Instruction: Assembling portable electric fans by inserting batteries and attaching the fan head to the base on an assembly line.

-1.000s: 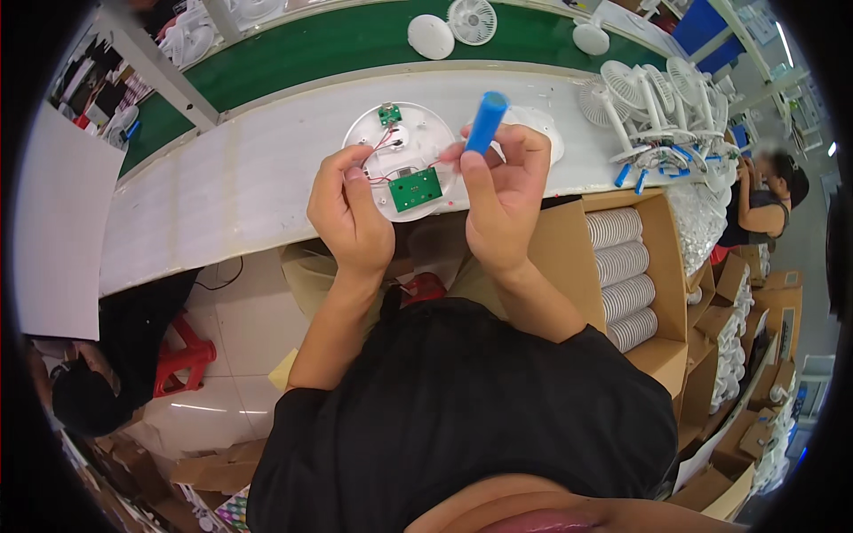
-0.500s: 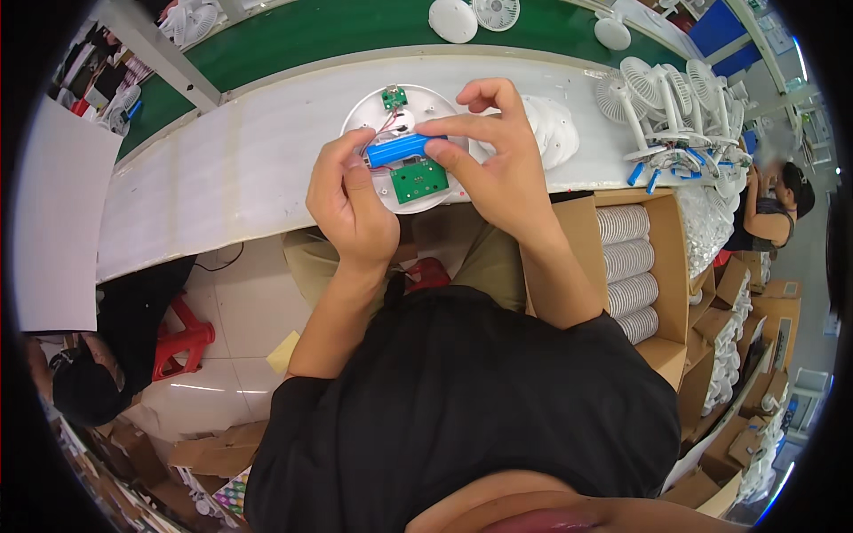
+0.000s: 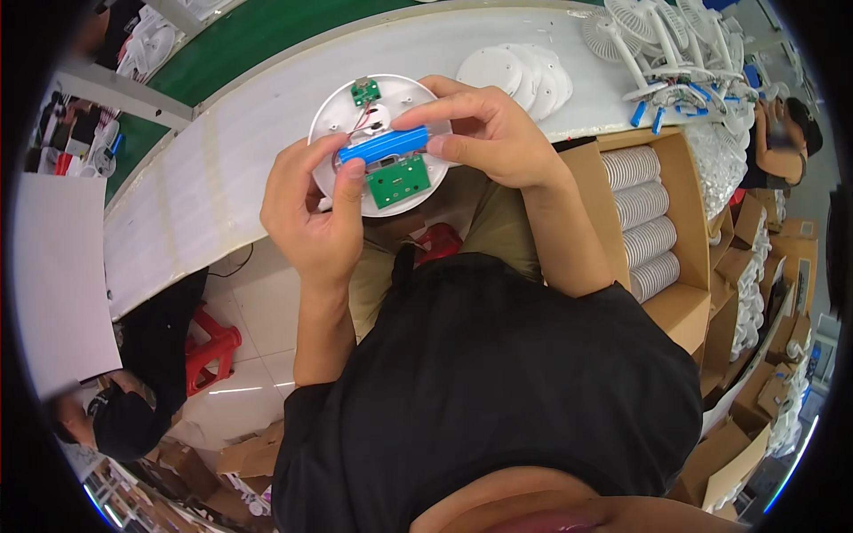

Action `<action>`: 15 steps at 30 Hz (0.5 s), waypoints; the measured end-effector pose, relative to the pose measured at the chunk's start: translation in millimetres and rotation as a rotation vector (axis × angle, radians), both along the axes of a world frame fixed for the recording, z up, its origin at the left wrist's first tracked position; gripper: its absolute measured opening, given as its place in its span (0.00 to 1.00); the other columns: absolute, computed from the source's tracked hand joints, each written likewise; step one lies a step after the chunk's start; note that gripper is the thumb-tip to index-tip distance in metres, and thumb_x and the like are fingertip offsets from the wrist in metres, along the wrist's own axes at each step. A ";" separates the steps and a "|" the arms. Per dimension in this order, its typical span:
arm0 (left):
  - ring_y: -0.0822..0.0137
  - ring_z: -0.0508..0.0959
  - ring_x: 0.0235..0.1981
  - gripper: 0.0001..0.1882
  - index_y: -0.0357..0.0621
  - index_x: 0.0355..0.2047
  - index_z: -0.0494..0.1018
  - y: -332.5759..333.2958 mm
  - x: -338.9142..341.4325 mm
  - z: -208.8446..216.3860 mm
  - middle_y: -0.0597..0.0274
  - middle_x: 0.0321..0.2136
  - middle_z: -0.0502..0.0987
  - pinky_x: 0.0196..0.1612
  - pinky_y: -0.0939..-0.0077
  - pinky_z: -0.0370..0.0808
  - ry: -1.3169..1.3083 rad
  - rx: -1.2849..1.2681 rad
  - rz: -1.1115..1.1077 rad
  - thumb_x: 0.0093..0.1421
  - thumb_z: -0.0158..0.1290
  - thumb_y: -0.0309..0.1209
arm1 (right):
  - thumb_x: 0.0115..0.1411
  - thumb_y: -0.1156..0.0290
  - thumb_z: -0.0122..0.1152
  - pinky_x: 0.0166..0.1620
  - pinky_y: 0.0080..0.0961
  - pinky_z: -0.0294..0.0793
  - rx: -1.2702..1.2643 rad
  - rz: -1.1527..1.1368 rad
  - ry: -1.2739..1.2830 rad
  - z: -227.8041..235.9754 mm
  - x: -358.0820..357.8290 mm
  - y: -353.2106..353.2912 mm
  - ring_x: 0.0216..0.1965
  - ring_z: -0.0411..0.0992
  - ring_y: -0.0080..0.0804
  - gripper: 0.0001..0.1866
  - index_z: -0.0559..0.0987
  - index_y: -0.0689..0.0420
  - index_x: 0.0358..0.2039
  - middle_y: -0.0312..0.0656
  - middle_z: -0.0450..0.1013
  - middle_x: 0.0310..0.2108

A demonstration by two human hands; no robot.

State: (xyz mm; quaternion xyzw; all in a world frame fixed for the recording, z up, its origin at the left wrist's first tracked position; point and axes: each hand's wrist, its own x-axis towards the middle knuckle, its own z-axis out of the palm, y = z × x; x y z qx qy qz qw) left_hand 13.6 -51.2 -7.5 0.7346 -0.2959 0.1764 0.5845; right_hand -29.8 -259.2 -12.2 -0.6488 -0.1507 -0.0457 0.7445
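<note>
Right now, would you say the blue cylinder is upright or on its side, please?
On its side: the blue cylinder lies lengthwise across the round white base, beside the larger green board.

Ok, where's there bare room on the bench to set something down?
The white bench is bare left of your left hand, toward the green belt, and behind the round base. It's crowded at right: white discs, then fans with blue cylinders.

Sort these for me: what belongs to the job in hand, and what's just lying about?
In the job: left hand, right hand, blue cylinder, white base, large green board, small green board.

Lying about, seemingly: white discs, fans, carton, red stool.
</note>
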 end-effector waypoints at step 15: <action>0.73 0.69 0.28 0.13 0.36 0.42 0.80 45.3 -5.8 16.4 0.58 0.35 0.78 0.28 0.85 0.62 0.230 0.162 -0.175 0.56 0.55 0.18 | 0.54 0.69 0.63 0.50 0.35 0.68 -1.294 -1.277 0.003 -64.0 5.0 -66.9 0.47 0.69 0.42 0.16 0.80 0.58 0.44 0.46 0.65 0.54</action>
